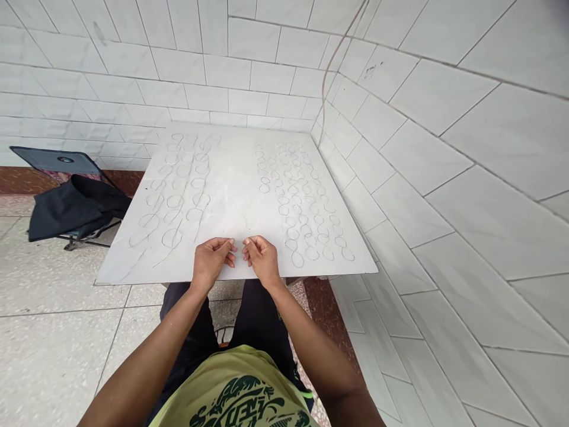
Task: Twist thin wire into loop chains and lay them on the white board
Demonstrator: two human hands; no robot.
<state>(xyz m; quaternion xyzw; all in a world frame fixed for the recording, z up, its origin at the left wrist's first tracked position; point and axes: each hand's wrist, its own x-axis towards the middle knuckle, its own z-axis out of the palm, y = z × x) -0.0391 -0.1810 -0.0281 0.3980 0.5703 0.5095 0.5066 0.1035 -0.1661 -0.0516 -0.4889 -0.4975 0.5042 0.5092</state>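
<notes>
A large white board (231,190) lies flat in front of me, its near edge over my knees. Rows of thin wire loops lie on it: larger loops (178,196) on the left, smaller loops (306,201) on the right. My left hand (212,256) and my right hand (262,258) rest side by side at the near middle of the board, fingers curled, fingertips pinched toward each other. What they pinch is too small to make out.
White tiled walls stand behind the board and close along its right side. A thin cable (333,65) hangs down in the corner. A folding chair (57,163) with a dark cloth (75,207) on it stands on the floor at the left.
</notes>
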